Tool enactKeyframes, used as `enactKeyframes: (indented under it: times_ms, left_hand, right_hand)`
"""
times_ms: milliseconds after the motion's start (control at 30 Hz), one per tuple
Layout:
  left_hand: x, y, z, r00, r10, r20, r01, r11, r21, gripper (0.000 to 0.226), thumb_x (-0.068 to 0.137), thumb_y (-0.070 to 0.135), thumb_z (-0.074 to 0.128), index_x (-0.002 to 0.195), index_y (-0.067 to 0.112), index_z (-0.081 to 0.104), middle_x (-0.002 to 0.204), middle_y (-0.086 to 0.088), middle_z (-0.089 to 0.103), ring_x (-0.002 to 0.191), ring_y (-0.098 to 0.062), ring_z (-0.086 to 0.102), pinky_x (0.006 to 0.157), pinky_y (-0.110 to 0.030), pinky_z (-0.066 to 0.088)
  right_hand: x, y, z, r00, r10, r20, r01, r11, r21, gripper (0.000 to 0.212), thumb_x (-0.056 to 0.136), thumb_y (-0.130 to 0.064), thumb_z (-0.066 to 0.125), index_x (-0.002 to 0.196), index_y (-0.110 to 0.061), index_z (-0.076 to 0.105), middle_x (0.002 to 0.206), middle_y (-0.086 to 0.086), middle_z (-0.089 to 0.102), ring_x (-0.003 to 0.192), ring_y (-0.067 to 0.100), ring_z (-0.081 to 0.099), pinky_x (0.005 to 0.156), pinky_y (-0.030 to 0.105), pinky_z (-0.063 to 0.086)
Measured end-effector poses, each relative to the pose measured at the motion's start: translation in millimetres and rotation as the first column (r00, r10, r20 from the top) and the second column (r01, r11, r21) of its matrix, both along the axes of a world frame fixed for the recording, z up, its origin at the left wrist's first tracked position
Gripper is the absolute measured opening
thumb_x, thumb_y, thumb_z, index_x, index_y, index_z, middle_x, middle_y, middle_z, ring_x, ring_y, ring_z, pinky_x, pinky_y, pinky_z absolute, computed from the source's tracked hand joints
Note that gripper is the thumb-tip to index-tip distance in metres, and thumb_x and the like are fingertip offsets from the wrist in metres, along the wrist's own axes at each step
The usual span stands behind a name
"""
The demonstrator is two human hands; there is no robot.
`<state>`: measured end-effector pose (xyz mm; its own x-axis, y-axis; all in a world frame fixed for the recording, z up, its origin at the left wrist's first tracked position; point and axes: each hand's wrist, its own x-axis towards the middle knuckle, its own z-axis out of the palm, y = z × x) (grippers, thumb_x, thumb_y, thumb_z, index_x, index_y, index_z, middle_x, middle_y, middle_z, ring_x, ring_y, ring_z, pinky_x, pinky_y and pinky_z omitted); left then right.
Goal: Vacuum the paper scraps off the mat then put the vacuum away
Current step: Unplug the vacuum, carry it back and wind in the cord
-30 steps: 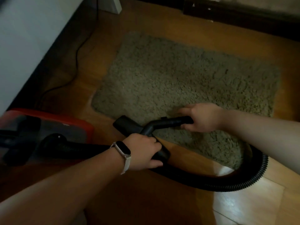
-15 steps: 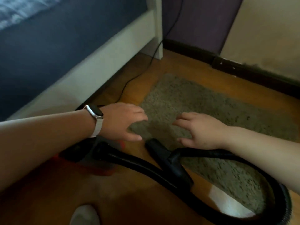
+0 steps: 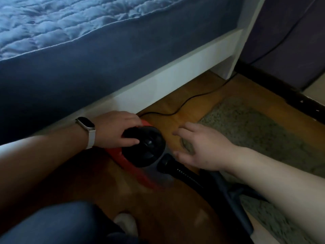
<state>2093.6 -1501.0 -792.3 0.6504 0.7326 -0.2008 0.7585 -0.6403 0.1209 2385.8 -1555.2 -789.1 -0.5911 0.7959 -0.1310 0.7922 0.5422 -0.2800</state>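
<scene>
The red vacuum (image 3: 123, 156) with its black round dome (image 3: 146, 150) sits on the wooden floor beside the bed. My left hand (image 3: 114, 129), a watch on its wrist, grips the dome's far edge with the thumb laid on the black top. My right hand (image 3: 198, 148) hovers with fingers spread just right of the dome, above the black ribbed hose (image 3: 184, 173) where it joins the vacuum. The grey shaggy mat (image 3: 255, 134) lies to the right. I see no paper scraps on it.
A white bed frame (image 3: 175, 73) with a blue quilt stands close behind the vacuum. A black power cord (image 3: 175, 110) runs along the floor toward the purple wall. My knee (image 3: 52, 224) and socked foot (image 3: 125, 224) are at the bottom.
Both hands let go of the hose and nozzle. The left moved onto the vacuum's dome and took hold. The right followed, open. My view swung left toward the bed.
</scene>
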Motion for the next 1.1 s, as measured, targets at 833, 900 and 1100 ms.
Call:
enactKeyframes:
  times_ms: [833, 900, 1100]
  left_hand:
    - [-90.2, -11.1, -110.4, 0.911, 0.375, 0.171, -0.365, 0.927, -0.089, 0.086, 0.082, 0.077, 0.037, 0.149, 0.023, 0.032, 0.155, 0.004, 0.031, 0.139, -0.013, 0.03, 0.111, -0.024, 0.021]
    - [-88.1, -9.4, -111.0, 0.905, 0.378, 0.193, -0.369, 0.926, -0.083, 0.086, 0.08, 0.079, 0.039, 0.146, 0.024, 0.037, 0.147, 0.004, 0.041, 0.132, -0.013, 0.039, 0.108, -0.027, 0.03]
    - [-85.8, -4.6, -110.9, 0.881, 0.422, 0.216, -0.406, 0.907, -0.115, 0.091, 0.073, 0.085, 0.037, 0.142, 0.025, 0.041, 0.128, 0.006, 0.053, 0.113, -0.013, 0.052, 0.092, -0.03, 0.046]
  right_hand:
    - [-148.2, 38.3, -54.1, 0.975, -0.107, -0.194, 0.103, 0.994, -0.028, 0.055, 0.097, -0.028, 0.052, 0.149, -0.02, 0.035, 0.126, 0.007, 0.055, 0.101, 0.026, 0.06, 0.079, 0.04, 0.053]
    - [-147.5, 38.0, -57.2, 0.966, -0.115, -0.231, 0.111, 0.993, -0.029, 0.054, 0.097, -0.027, 0.054, 0.148, -0.02, 0.038, 0.124, 0.007, 0.058, 0.102, 0.025, 0.06, 0.079, 0.036, 0.052]
    - [-147.1, 39.4, -60.0, 0.953, -0.126, -0.277, 0.119, 0.992, -0.043, 0.054, 0.097, -0.025, 0.055, 0.148, -0.017, 0.04, 0.129, 0.009, 0.058, 0.108, 0.026, 0.06, 0.083, 0.033, 0.05]
